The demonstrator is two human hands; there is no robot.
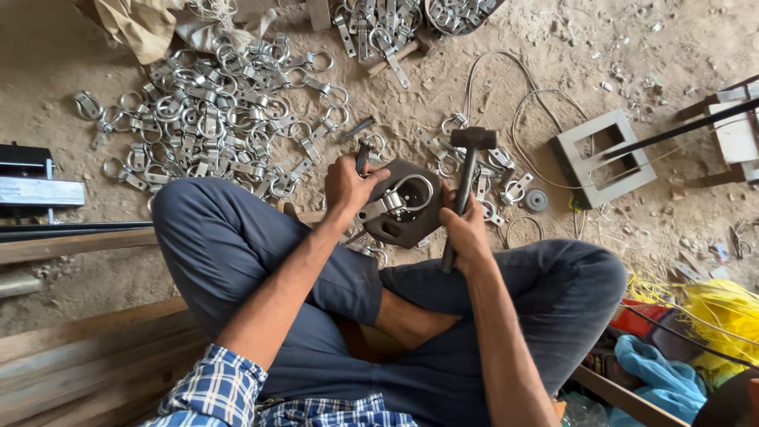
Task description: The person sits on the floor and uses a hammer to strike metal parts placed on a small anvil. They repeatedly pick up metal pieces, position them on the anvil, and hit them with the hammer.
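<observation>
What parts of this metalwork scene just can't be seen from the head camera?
- Underside of the dark block: hidden by the person's knees.
- Lower handle of the hammer: wrapped by the right hand.
- Punch tip under the left hand: covered by fingers.
- Container of ring fittings: cut off by the top edge.

Blue-and-white checked shirt sleeve (217,387), slate-blue trousers (237,253), bare forearms, bare feet

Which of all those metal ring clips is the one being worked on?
The ring clip lying on the dark block between the left hand and right hand; the others lie on the dirt.
</observation>
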